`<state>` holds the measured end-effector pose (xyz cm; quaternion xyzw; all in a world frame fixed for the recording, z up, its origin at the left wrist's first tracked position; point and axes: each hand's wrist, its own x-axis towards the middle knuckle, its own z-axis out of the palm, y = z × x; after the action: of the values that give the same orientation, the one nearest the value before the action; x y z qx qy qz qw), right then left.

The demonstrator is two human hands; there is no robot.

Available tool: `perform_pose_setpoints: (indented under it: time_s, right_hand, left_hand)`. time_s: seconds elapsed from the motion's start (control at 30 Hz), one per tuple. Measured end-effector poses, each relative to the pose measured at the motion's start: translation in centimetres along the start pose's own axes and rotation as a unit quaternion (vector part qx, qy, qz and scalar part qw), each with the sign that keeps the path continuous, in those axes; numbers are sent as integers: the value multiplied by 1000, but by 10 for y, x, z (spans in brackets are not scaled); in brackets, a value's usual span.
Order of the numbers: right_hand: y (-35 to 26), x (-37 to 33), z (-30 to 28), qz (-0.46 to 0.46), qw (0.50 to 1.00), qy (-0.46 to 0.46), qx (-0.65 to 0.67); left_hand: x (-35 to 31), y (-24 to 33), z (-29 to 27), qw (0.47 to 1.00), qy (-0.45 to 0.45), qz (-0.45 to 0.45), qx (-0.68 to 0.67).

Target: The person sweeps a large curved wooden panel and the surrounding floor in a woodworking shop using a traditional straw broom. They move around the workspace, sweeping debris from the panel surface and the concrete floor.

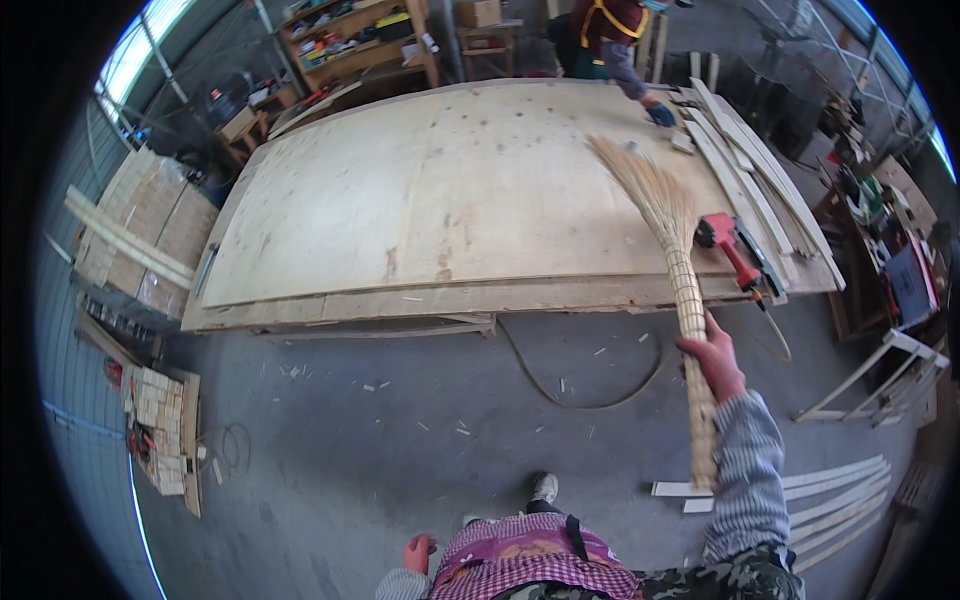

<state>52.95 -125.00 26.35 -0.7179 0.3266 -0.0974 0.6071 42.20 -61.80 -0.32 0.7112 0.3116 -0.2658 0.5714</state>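
Straw-coloured, the broom [685,295] is grasped in my right hand [715,358], its bristles [655,190] over the right part of the surface [400,190], left of a red nail gun [738,265]. My left hand [420,552] hangs by my apron [525,552]; I cannot tell whether it holds anything.

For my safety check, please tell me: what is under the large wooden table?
Under the front edge of the tabletop, a wooden rail shows and a hose loops out onto the floor. Anything deeper is covered.

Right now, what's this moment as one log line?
right hand: holds broom; left hand: beside apron; broom: bristles pointing forward; nail gun: right of broom
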Motion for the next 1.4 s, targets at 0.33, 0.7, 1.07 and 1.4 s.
perform_pose_setpoints:
  time_s: [0.33,0.7,1.07,1.4]
  right_hand:
    - [75,-105,202,48,928,-198,-313]
    - [31,-200,112,69,997,-16,23]
    - [78,-226,95,244,968,-54,22]
    - [-7,-305,94,216,969,-117,36]
  left_hand:
    - [17,-72,-101,986,-60,-87,133]
    - [138,28,-114,950,-191,32,-244]
    - [141,-40,-136,951,-306,-39,-25]
    - [145,14,-76,935,-287,22,-208]
